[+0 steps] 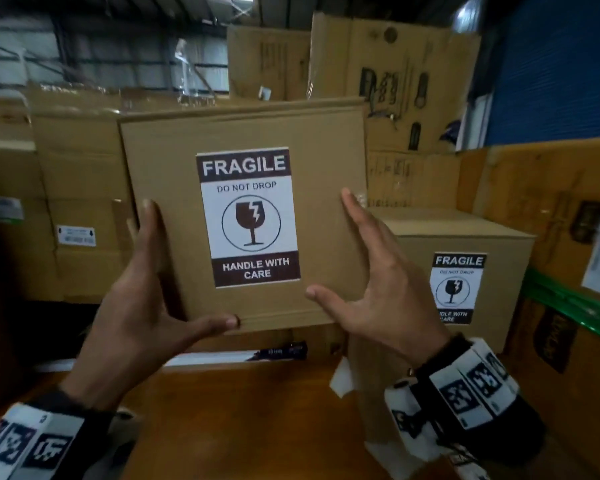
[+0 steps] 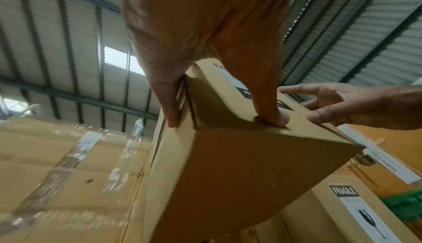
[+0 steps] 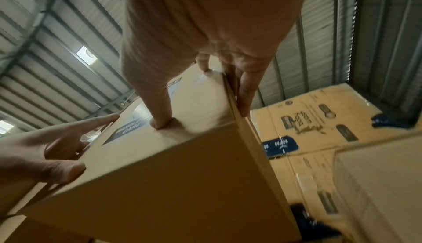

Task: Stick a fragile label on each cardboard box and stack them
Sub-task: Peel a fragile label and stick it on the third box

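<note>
I hold a brown cardboard box [image 1: 326, 161] up off the table, its front facing me. A white and brown fragile label [image 1: 248, 216] is stuck upright on that front. My left hand [image 1: 142, 299] grips the lower left edge, fingers along the side and thumb on the front. My right hand [image 1: 381, 289] grips the lower right edge the same way. The wrist views show the box [image 2: 228, 174] [image 3: 182, 183] from below, clamped between both hands. A second box [image 1: 499, 258] with its own fragile label [image 1: 456, 287] stands at the right.
Large taped cartons [image 1: 80, 188] crowd the back and left; taller printed cartons [image 1: 395, 74] rise behind. An orange carton with a green strap [image 1: 568, 306] is at the far right. White paper strips [image 1: 215, 358] lie on the wooden table [image 1: 239, 417] below the box.
</note>
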A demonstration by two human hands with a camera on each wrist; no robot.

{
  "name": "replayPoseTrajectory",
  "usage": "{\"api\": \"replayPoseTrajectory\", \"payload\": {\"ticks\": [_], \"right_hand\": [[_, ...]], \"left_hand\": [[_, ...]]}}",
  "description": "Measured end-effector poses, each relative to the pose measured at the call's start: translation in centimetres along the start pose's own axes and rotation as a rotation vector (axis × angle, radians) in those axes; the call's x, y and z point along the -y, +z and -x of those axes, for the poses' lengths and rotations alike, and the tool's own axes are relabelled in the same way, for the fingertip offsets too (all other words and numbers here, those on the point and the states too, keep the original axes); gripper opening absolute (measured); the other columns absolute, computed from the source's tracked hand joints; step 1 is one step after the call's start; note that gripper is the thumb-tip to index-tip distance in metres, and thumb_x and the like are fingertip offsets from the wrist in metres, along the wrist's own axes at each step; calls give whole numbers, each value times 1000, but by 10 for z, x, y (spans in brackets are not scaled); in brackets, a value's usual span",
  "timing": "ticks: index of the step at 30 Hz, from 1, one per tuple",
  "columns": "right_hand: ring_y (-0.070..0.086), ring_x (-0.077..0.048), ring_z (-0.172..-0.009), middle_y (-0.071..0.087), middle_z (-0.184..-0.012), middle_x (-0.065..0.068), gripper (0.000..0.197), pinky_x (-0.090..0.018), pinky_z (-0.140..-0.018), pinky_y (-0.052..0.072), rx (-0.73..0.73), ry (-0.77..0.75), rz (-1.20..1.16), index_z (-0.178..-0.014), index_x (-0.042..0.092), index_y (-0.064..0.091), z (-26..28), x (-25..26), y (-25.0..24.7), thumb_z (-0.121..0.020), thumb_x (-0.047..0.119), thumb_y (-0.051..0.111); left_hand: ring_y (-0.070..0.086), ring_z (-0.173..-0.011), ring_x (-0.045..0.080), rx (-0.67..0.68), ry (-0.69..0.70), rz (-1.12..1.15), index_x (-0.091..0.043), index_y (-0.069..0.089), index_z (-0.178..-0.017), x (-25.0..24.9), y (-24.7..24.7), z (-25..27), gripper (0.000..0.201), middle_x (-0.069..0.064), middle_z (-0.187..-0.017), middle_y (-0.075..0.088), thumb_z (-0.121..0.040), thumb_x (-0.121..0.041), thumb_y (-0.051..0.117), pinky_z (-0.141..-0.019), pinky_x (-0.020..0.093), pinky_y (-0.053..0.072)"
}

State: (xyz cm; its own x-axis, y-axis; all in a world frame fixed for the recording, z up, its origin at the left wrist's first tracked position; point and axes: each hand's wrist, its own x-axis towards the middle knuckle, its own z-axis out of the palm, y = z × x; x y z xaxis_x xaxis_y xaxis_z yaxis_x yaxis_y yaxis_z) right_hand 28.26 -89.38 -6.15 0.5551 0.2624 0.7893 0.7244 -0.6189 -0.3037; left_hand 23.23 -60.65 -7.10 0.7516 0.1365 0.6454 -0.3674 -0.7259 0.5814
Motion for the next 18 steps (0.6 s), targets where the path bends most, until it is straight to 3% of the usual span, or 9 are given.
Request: {"api": "replayPoseTrajectory", "payload": {"ticks": [2, 4, 5, 8, 11, 15, 18], "right_hand": [[41, -15, -143, 33, -164, 3, 124, -43, -111, 47, -81, -23, 62, -166, 37, 3, -19, -3, -17, -75, 56, 86], [38, -6, -136, 34, -164, 3, 124, -29, -107, 41, -129, -16, 105, -166, 34, 5, -36, -8, -36, -75, 54, 87], [35, -4, -134, 33, -163, 3, 125, -29, -107, 38, -145, -6, 117, -166, 34, 5, -44, -13, -46, -75, 52, 88], [32, -7, -138, 28, -166, 3, 126, -41, -114, 36, -176, 30, 126, -166, 37, 4, -63, -42, -78, -73, 49, 89], [33, -19, -147, 24, -169, 3, 128, -57, -117, 38, -211, 84, 151, -165, 41, 4, -72, -78, -108, -70, 48, 90], [30, -25, -153, 21, -170, 6, 128, -62, -119, 34, -243, 128, 169, -164, 44, 3, -73, -125, -139, -72, 39, 93], [31, -28, -152, 24, -169, 1, 130, -60, -121, 34, -236, 211, 198, -161, 52, 1, -73, -158, -153, -71, 38, 93]], "left_hand": [[34, -139, 18, -15, 82, 16, -59, -22, -152, -15, -1, -26, 162, -15, -160, 18, -45, -37, 98, -114, 61, 37], [42, -143, 27, -14, 165, 39, -59, -23, -152, -31, 4, -52, 159, -5, -166, 25, -48, -41, 97, -111, 64, 41], [44, -142, 28, -15, 204, 49, -59, -24, -152, -39, 10, -65, 158, 0, -166, 29, -50, -42, 97, -110, 64, 43], [46, -140, 24, 8, 308, 74, -53, -25, -154, -65, 37, -102, 154, 3, -165, 33, -59, -39, 95, -110, 59, 46], [48, -140, 27, 38, 376, 108, -51, -25, -154, -92, 74, -129, 150, 3, -164, 34, -64, -41, 94, -108, 59, 49], [47, -141, 26, 53, 402, 118, -48, -25, -156, -124, 130, -152, 150, 2, -165, 32, -65, -38, 95, -109, 56, 49], [47, -142, 27, 73, 404, 96, -44, -24, -158, -140, 167, -162, 150, 3, -166, 32, -66, -39, 95, -110, 52, 47]]}}
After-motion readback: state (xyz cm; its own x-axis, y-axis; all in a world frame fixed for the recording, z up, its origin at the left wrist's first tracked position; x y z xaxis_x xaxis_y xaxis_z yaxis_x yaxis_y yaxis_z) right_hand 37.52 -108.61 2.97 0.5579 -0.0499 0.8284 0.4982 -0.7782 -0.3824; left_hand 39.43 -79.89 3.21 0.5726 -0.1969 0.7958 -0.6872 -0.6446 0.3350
